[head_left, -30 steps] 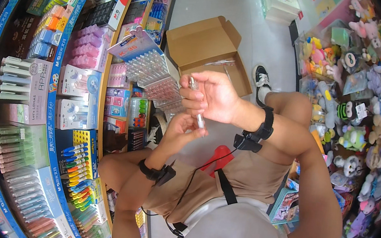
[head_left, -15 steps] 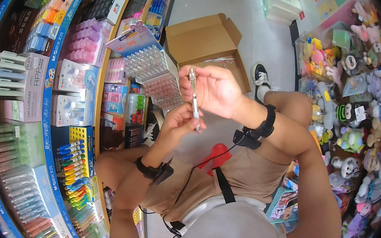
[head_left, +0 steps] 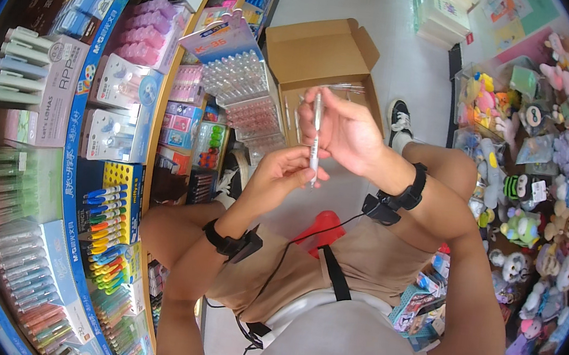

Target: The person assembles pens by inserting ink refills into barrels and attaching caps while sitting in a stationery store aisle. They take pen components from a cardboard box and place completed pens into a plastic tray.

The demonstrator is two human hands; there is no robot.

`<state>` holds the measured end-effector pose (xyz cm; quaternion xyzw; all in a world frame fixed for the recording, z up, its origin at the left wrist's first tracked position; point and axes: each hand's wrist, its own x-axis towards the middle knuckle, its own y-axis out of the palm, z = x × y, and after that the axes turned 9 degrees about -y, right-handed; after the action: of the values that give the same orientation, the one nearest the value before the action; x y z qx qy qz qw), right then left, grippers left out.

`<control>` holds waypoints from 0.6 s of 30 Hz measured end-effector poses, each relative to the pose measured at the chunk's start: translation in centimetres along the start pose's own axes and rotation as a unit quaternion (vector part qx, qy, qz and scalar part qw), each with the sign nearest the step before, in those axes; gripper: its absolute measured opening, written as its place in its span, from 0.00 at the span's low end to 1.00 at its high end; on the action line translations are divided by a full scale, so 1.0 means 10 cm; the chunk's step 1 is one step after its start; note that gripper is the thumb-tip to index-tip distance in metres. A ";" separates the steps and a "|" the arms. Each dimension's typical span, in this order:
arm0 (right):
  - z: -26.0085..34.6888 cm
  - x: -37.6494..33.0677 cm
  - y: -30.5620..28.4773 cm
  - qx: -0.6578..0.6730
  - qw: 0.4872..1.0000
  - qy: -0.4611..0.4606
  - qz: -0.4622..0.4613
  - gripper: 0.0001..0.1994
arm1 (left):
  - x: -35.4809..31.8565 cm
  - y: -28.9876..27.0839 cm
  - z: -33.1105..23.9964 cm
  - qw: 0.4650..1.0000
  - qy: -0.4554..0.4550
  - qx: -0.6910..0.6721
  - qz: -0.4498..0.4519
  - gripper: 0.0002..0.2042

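Between my two hands a slim white-and-clear pen (head_left: 316, 135) stands nearly upright in the view. My left hand (head_left: 287, 171) pinches its lower end between thumb and fingertips. Around its upper part the fingers of my right hand (head_left: 349, 132) are closed, palm partly turned up. Just left of the hands is a display box (head_left: 244, 92) with rows of clear-capped pens above and pinkish ones below. Beyond the hands lies an opened cardboard box (head_left: 323, 52) on the floor, with several loose pens in it, partly hidden by my right hand.
Shelves of pens and stationery (head_left: 53, 172) rise close on my left. Plush toys and keychains (head_left: 541, 200) hang along the right. A red stool (head_left: 322, 231) shows between my legs, and a cable (head_left: 313, 237) runs from the right wrist strap. White boxes (head_left: 443, 17) are stacked at the back.
The pen has turned to stand straighter, and both hands have shifted a little to the right in view. The whole scene has also shifted slightly as my head moved.
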<state>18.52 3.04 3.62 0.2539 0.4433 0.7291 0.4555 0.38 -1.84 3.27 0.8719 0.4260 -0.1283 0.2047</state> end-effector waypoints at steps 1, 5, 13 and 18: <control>-0.01 0.01 -0.02 0.038 0.999 0.022 0.031 0.15 | -0.01 0.00 -0.01 1.000 -0.011 -0.025 0.009 0.17; -0.03 0.00 0.03 0.062 0.998 0.032 -0.002 0.15 | 0.00 -0.02 0.01 0.999 -0.021 -0.030 0.020 0.14; -0.03 0.01 0.02 0.091 0.995 0.048 -0.014 0.15 | 0.02 -0.02 0.04 0.999 -0.036 0.001 -0.041 0.11; -0.02 0.01 -0.06 0.094 0.994 0.057 0.011 0.15 | 0.04 -0.04 0.05 0.998 -0.035 0.036 -0.049 0.11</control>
<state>18.63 3.13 3.06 0.2588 0.5323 0.7022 0.3958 0.28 -1.57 2.60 0.8519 0.4555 -0.1840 0.1815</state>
